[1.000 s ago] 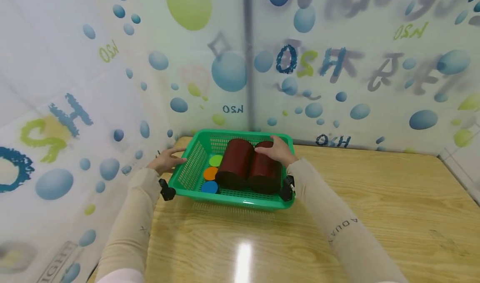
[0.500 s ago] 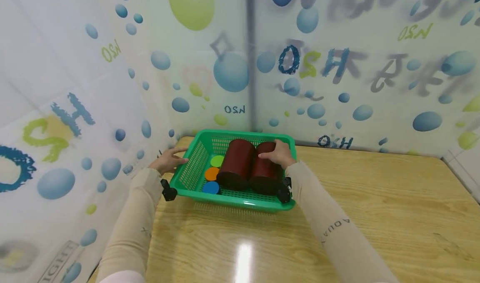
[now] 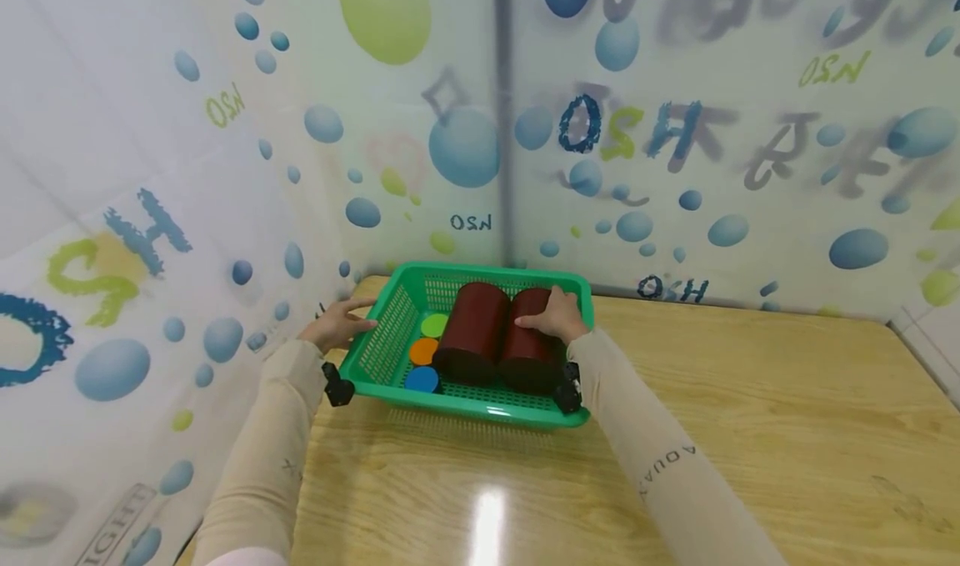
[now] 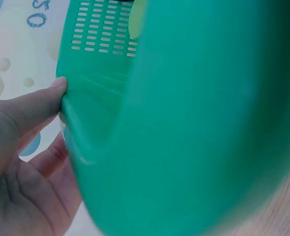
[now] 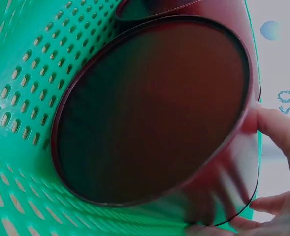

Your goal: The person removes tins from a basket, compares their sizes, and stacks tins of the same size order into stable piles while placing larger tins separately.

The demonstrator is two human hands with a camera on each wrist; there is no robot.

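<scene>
Two dark red cylindrical canisters lie on their sides in a green plastic basket. My right hand grips the right canister, its thumb on top and its fingers down the far right side. The round, rimmed end of this canister fills the right wrist view. Beside it lies the left canister. At the basket's left side, my left hand holds the rim. In the left wrist view the thumb presses the rim edge, with the other fingers outside the wall, partly hidden.
Along the basket's left side sit a lime green disc, an orange disc and a blue disc-topped piece. The wooden table extends to the right. Printed white curtains stand close behind and on the left.
My right hand has come slightly nearer and settled lower on the right canister, its thumb moving down along the top. The left hand stays at the rim. The head view has shifted slightly.
</scene>
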